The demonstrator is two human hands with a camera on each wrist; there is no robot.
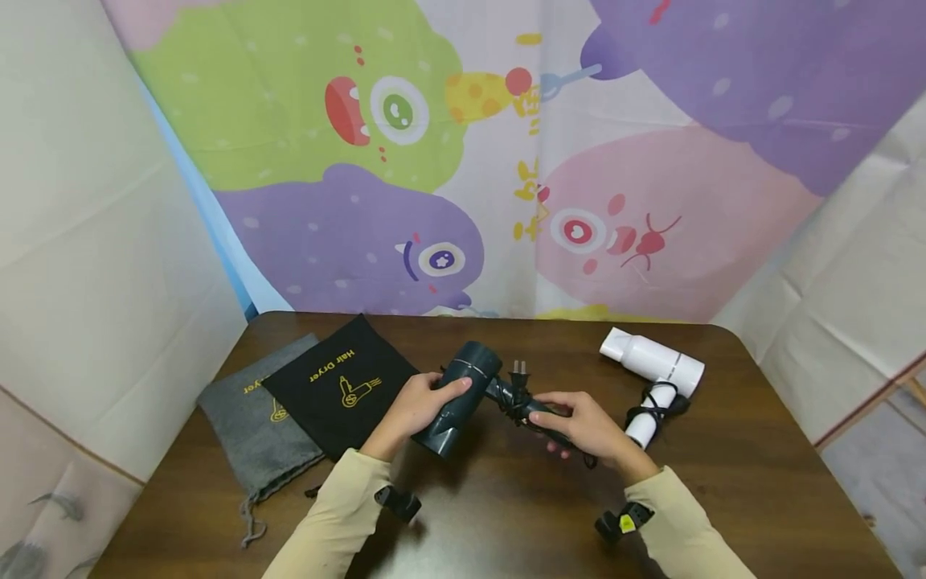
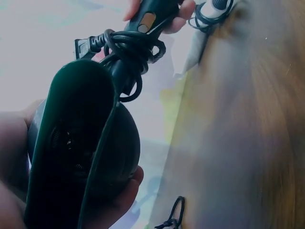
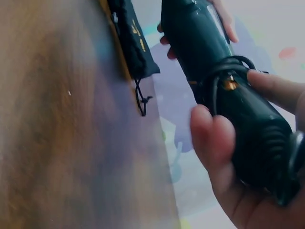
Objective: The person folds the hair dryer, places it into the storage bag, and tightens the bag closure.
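A dark green hair dryer (image 1: 456, 402) is held above the table by both hands. My left hand (image 1: 415, 410) grips its barrel, thumb on top, and the flattened nozzle (image 2: 71, 133) faces the left wrist camera. The right hand (image 1: 586, 426) holds the handle (image 3: 252, 109), fingers on one side and thumb on the other. Around the handle winds a black cord (image 2: 131, 52), its two-pin plug (image 1: 519, 374) sticking up. On the table at the right lies a white hair dryer (image 1: 654, 362), cord wrapped about its handle.
A black drawstring pouch (image 1: 343, 390) printed "Hair Dryer" overlaps a grey pouch (image 1: 253, 418) on the left of the brown table (image 1: 477, 531). Behind hangs a cartoon-print cloth (image 1: 499, 161). White panels (image 1: 108, 201) flank the table.
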